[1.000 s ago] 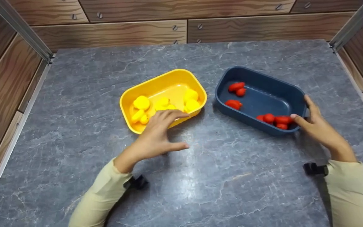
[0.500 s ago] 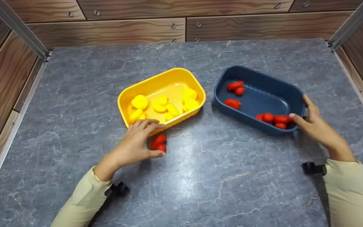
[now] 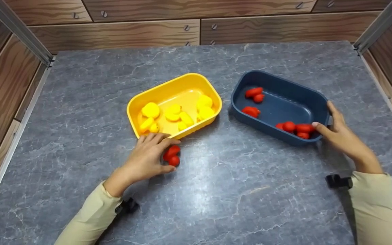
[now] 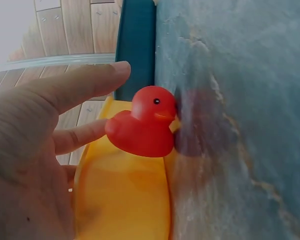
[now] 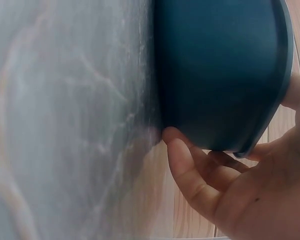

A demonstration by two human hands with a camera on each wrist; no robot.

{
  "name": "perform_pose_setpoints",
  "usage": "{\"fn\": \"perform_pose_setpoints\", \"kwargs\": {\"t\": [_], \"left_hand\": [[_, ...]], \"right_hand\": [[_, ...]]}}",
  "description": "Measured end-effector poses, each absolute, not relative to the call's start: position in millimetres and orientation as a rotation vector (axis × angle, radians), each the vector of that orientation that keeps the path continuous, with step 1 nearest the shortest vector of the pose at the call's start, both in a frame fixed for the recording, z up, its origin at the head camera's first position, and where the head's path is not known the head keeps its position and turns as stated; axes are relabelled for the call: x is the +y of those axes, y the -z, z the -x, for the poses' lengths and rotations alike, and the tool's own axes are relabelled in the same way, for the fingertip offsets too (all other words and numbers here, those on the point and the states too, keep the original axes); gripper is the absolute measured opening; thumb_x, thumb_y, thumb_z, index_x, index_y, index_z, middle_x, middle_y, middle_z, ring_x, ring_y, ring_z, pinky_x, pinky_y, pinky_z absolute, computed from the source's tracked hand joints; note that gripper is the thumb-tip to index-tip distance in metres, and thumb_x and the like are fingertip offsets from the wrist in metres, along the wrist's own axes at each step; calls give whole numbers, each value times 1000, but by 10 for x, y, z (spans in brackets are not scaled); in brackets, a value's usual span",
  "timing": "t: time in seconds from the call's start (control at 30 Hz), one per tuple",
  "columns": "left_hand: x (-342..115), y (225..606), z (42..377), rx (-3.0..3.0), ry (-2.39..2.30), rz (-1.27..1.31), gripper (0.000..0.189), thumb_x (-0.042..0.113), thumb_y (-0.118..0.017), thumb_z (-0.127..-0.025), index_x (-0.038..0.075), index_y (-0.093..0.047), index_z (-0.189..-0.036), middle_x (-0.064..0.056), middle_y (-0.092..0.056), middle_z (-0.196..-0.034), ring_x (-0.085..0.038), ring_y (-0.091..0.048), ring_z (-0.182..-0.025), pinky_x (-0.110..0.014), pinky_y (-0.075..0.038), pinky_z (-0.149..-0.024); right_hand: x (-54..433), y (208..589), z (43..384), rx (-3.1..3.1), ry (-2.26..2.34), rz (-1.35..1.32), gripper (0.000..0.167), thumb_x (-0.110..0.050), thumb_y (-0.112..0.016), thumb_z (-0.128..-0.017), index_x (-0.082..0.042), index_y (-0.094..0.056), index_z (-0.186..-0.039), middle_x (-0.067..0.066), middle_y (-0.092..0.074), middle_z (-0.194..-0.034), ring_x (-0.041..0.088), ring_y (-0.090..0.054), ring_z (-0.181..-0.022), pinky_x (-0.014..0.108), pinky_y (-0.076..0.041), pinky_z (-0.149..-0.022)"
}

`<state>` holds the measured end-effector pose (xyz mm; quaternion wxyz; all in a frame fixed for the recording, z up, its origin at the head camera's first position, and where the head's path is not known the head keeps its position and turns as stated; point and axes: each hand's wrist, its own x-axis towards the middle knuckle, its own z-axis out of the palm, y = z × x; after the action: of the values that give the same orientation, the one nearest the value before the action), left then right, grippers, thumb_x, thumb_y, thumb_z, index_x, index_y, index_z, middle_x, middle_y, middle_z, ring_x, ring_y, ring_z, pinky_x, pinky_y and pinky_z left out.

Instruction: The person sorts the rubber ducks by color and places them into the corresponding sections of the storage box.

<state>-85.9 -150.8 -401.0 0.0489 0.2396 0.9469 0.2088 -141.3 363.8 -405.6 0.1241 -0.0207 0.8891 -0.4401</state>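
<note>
A red rubber duck (image 4: 142, 125) stands upright on the table just in front of the yellow bin (image 3: 132, 117). My left hand (image 3: 145, 156) is around the duck's left side, thumb and fingers spread with a gap between them. In the left wrist view the thumb points past the duck's head and another fingertip reaches its tail. At the right, my right hand (image 3: 347, 139) grips the end of the dark blue bin (image 3: 284, 83). Its thumb lies over the rim, while the other fingers sit against the outer wall (image 5: 215, 75) in the right wrist view.
Several yellow rubber ducks (image 3: 173, 113) lie in the yellow bin. Several red ducks (image 3: 288, 127) lie inside the blue bin, mostly along its near side. Wood-patterned panels (image 3: 114, 35) border the grey marbled table (image 3: 237, 200) at the back and sides.
My left hand has moved left and toward me from the yellow bin's front side, then settled lower around the red duck, which now shows. The right hand stays on the blue bin.
</note>
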Motion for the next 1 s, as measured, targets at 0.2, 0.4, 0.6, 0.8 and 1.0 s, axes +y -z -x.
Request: {"fn": "perform_pose_setpoints", "kwargs": {"t": [0.2,0.4,0.6,0.8,1.0], "left_hand": [[-1514,4036,869,2895,-574,-758,67,34,-87,-66,23,-60,-127,-7,-55,-133,-30,-46,-123,-46,-34,-95],[-1518,4062,876,2918,-507,-794,66,32,-87,-66,23,-60,-126,-8,-54,-132,-31,-47,-122,-46,-34,-93],[-1507,4097,870,2966,-487,-799,64,31,-87,-66,20,-61,-124,-9,-55,-129,-32,-48,-118,-46,-34,-90],[-1490,4114,861,2996,-474,-797,63,30,-86,-68,15,-62,-124,-11,-55,-127,-34,-49,-116,-46,-35,-88],[-1487,4129,865,3018,-443,-801,62,33,-86,-67,16,-63,-122,-10,-55,-126,-32,-49,-116,-45,-35,-88]], "right_hand": [[3638,4051,1406,2601,1298,64,88,-30,-50,-100,-10,18,-152,26,23,-155,49,19,-141,62,8,-112],[3638,4057,1403,2602,1313,69,88,-30,-50,-100,-10,17,-152,26,23,-155,48,19,-141,62,9,-112],[3639,4055,1412,2593,1300,60,88,-31,-49,-100,-11,19,-152,25,24,-156,47,20,-141,59,9,-114],[3635,4049,1422,2570,1286,57,88,-30,-48,-100,-12,21,-152,23,26,-156,45,22,-141,59,9,-114],[3630,4046,1420,2580,1289,54,88,-30,-49,-100,-11,19,-152,23,24,-156,46,22,-141,63,10,-112]]}}
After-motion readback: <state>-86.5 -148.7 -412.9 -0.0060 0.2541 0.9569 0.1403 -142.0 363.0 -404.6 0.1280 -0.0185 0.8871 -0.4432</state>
